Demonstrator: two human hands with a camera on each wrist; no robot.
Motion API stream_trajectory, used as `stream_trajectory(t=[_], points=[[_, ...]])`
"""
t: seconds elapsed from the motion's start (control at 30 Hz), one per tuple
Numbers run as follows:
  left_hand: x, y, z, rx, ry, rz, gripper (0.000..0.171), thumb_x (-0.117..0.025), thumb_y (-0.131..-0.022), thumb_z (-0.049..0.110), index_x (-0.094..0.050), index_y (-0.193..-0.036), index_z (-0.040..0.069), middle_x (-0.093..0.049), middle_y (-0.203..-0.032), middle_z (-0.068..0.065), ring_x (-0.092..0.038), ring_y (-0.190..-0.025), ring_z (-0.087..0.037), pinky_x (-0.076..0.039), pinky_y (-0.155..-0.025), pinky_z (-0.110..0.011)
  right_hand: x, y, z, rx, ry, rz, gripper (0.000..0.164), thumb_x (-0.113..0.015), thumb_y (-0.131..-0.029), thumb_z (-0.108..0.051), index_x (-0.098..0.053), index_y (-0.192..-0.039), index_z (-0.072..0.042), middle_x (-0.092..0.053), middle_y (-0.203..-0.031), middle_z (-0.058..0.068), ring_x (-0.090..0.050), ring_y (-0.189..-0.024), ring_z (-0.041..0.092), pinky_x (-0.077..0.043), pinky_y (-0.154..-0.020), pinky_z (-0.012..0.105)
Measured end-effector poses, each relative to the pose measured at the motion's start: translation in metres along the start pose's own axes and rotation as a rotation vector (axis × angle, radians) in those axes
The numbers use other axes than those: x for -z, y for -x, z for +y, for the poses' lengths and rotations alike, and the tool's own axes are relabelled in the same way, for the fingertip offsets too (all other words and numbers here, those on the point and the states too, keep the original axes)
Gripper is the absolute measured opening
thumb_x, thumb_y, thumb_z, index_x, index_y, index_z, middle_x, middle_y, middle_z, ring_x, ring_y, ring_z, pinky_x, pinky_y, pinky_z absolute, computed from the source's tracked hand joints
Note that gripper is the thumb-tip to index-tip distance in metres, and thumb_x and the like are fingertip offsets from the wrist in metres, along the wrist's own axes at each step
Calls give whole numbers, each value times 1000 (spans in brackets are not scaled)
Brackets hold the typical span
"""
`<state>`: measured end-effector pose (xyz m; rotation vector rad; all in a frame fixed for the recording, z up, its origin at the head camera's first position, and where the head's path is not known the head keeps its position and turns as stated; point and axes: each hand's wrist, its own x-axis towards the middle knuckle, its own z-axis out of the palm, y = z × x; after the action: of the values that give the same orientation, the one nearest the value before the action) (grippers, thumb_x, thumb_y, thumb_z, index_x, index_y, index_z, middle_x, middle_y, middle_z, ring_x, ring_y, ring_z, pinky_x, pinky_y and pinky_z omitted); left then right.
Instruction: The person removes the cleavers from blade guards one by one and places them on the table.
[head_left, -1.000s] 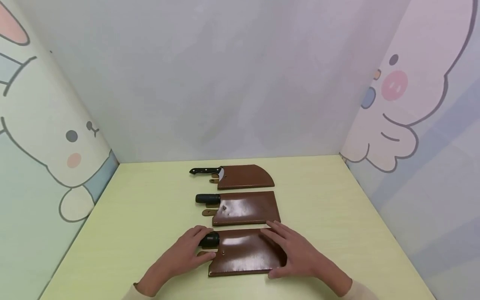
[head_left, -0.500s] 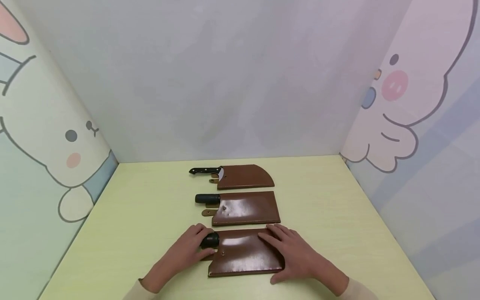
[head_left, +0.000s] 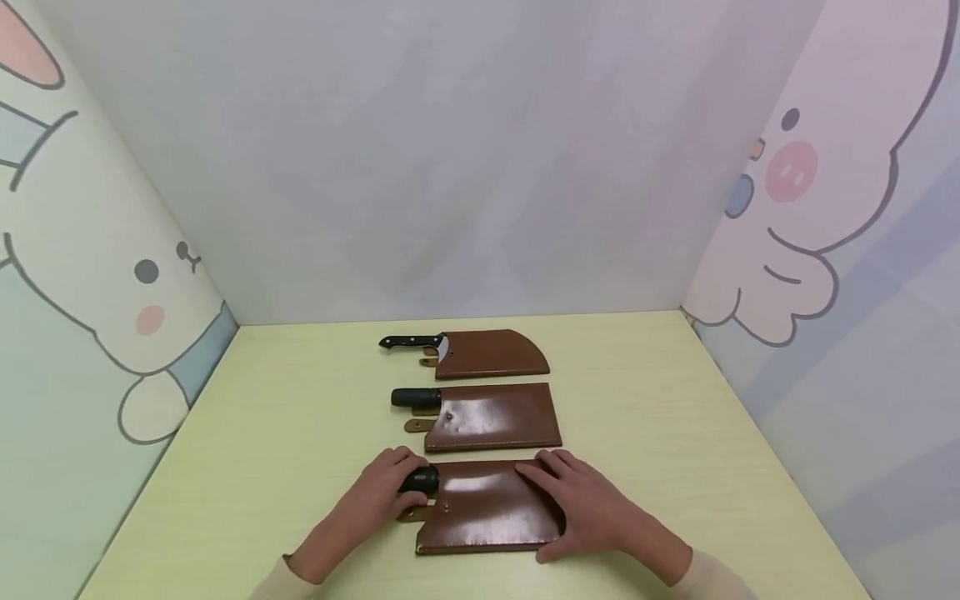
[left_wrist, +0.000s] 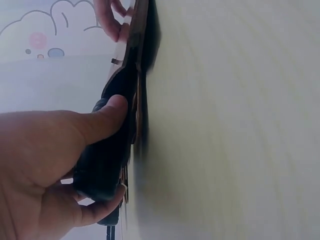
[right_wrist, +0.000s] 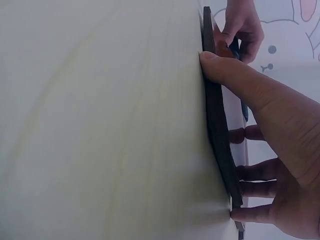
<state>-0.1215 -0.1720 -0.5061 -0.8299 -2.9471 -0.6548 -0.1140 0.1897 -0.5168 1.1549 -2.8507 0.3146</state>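
Nearest me on the table lies a cleaver in a glossy brown leather sheath (head_left: 487, 512), its dark rounded handle (head_left: 422, 479) pointing left. My left hand (head_left: 378, 492) grips that handle, and in the left wrist view the thumb (left_wrist: 112, 117) lies along one side with fingers round the other. A small strap (head_left: 412, 514) sticks out below the handle. At the sheath's right end, my right hand (head_left: 592, 507) holds it by its edges. The right wrist view shows the thumb (right_wrist: 217, 67) on the near edge and spread fingers across the top. The blade is hidden inside.
Behind lies another sheathed cleaver (head_left: 495, 417) with a dark green handle. Farther back is a knife (head_left: 411, 341) with a black riveted handle in a curved brown sheath (head_left: 491, 353). Walls with cartoon animals enclose the pale yellow table (head_left: 637, 392).
My left thumb has drawn back from the sheath towards the handle, showing more of the strap. My right hand has shifted slightly on the sheath's right end. The two farther knives stay put.
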Motion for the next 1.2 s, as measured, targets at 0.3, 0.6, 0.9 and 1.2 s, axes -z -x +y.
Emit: stream_trajectory(t=[0.3,0.6,0.9,1.2], points=[[5,3,1,0,43,36,37,-84,-85,28,-73,-116,10,-62,-105,3,-54,-94,-15,-50,-79,-36,8,1,-2,-59,-52,-87,118,-68,-68,-89,-40,-157,-16,-48,-152,13,-47,-140,32,-52,-98,49],[8,7,5,23,63,150,39,-87,-83,27,-76,-118,16,-67,-110,5,-59,-99,-12,-56,-82,-35,25,2,-1,-76,-52,-35,119,-68,-68,-88,-40,-158,-16,-45,-156,17,-47,-140,41,-51,-97,55],[14,8,6,-6,190,180,39,-88,-82,23,-74,-118,15,-59,-103,12,-58,-98,-8,-55,-80,-31,34,2,-3,-52,-42,9,117,-73,-68,-84,-42,-157,-14,-45,-155,16,-48,-138,43,-52,-96,55],[12,11,2,-49,251,175,36,-83,-87,27,-70,-119,17,-54,-105,14,-53,-100,-6,-54,-81,-30,35,5,-4,-60,-55,8,116,-76,-68,-81,-41,-157,-16,-44,-156,18,-48,-138,44,-52,-95,56]])
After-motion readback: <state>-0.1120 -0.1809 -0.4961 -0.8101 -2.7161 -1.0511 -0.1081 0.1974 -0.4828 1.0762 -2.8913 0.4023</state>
